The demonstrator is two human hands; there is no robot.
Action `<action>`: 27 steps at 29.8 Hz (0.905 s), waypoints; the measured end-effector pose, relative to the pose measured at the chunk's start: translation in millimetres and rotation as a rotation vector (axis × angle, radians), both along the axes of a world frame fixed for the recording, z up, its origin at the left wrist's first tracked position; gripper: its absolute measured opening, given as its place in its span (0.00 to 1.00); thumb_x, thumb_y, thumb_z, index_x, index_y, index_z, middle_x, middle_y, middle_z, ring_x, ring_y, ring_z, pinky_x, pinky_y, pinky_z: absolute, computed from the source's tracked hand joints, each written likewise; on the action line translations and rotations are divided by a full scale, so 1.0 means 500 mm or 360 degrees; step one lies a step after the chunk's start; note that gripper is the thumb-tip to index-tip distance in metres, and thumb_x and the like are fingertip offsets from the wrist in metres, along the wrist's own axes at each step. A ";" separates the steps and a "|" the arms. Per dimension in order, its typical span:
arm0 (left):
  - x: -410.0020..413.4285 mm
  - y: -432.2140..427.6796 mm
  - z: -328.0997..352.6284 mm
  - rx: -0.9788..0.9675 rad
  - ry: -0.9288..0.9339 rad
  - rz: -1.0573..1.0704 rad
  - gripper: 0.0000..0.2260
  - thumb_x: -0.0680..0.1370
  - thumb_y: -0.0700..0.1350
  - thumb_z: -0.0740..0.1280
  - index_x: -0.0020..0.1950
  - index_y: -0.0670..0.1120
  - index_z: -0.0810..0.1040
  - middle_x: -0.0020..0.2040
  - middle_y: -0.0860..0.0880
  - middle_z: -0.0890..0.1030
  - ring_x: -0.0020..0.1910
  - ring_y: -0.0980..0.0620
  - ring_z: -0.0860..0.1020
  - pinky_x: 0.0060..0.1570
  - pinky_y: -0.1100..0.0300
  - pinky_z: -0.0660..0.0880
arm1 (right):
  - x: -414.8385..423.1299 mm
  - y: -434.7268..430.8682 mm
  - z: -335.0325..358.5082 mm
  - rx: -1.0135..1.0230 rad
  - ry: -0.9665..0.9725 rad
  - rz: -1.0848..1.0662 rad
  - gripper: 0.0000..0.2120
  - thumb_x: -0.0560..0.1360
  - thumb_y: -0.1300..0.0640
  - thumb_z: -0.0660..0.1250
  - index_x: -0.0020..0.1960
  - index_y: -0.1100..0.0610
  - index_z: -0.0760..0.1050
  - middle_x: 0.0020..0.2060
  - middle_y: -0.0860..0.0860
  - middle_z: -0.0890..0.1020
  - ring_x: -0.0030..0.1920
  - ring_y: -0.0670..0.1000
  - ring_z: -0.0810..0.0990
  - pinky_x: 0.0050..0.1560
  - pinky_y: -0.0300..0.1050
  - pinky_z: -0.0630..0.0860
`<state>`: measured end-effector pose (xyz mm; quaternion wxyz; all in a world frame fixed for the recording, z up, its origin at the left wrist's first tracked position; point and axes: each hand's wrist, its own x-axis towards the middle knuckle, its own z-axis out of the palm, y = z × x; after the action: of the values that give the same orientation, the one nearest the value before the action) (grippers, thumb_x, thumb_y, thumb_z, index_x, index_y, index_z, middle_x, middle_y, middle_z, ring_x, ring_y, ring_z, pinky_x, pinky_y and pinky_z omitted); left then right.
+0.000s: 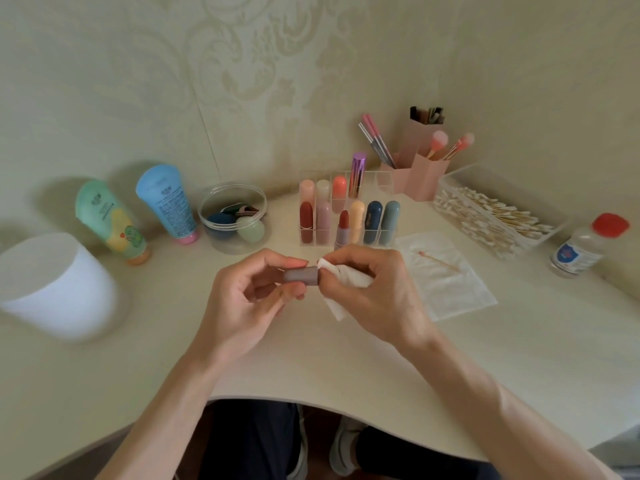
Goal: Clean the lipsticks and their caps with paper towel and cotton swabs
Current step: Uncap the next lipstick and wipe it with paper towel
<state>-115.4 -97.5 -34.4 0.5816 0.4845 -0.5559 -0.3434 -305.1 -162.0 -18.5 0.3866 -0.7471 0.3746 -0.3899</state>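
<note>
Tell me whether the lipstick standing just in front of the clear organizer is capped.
Uncapped: the mauve-based lipstick shows its bare red bullet, no cap on it.

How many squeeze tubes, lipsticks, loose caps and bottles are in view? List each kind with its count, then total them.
Squeeze tubes: 2
Capped lipsticks: 9
Uncapped lipstick: 1
Grey cap, held in the left hand: 1
Red-capped bottle: 1
Total: 14
</note>
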 end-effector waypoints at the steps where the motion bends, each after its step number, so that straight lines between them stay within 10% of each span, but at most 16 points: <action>1: 0.001 0.000 0.000 -0.0023 0.0006 0.0026 0.08 0.73 0.39 0.74 0.52 0.44 0.83 0.43 0.48 0.87 0.40 0.52 0.84 0.38 0.64 0.78 | 0.002 0.000 0.001 0.0162 0.0010 0.0000 0.04 0.77 0.51 0.74 0.43 0.45 0.86 0.34 0.43 0.84 0.34 0.43 0.79 0.36 0.40 0.73; 8: -0.001 0.001 -0.001 -0.0063 0.0106 0.0073 0.10 0.73 0.38 0.75 0.51 0.50 0.86 0.45 0.46 0.87 0.38 0.48 0.85 0.35 0.61 0.76 | -0.025 -0.017 0.051 0.1223 -0.0033 0.0265 0.09 0.78 0.57 0.75 0.40 0.59 0.86 0.32 0.51 0.81 0.31 0.47 0.77 0.34 0.37 0.75; 19: 0.002 -0.001 0.000 -0.0013 0.0158 0.0216 0.10 0.78 0.40 0.72 0.58 0.40 0.79 0.48 0.43 0.86 0.37 0.43 0.83 0.32 0.57 0.73 | -0.056 -0.038 0.044 0.0592 0.0287 0.0278 0.06 0.78 0.46 0.75 0.53 0.45 0.88 0.43 0.44 0.87 0.40 0.42 0.82 0.37 0.37 0.76; 23: 0.011 -0.006 -0.002 -0.0032 -0.0128 0.0429 0.09 0.78 0.41 0.74 0.58 0.48 0.81 0.51 0.50 0.85 0.42 0.49 0.83 0.44 0.62 0.78 | -0.065 -0.046 0.037 0.0177 0.0623 0.0289 0.13 0.79 0.47 0.74 0.63 0.42 0.84 0.44 0.25 0.81 0.44 0.30 0.80 0.47 0.28 0.71; 27: 0.013 -0.017 -0.016 -0.0071 -0.0621 0.0573 0.13 0.78 0.38 0.74 0.59 0.53 0.84 0.49 0.54 0.81 0.42 0.50 0.80 0.42 0.63 0.75 | -0.067 -0.049 0.030 0.0025 0.0723 0.0209 0.19 0.73 0.36 0.75 0.63 0.37 0.83 0.46 0.27 0.81 0.43 0.34 0.80 0.44 0.28 0.71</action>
<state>-109.1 -105.8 -42.6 0.5257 0.6198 -0.5697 -0.1222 -338.6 -186.4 -3.5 0.3229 -0.8354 0.4055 -0.1829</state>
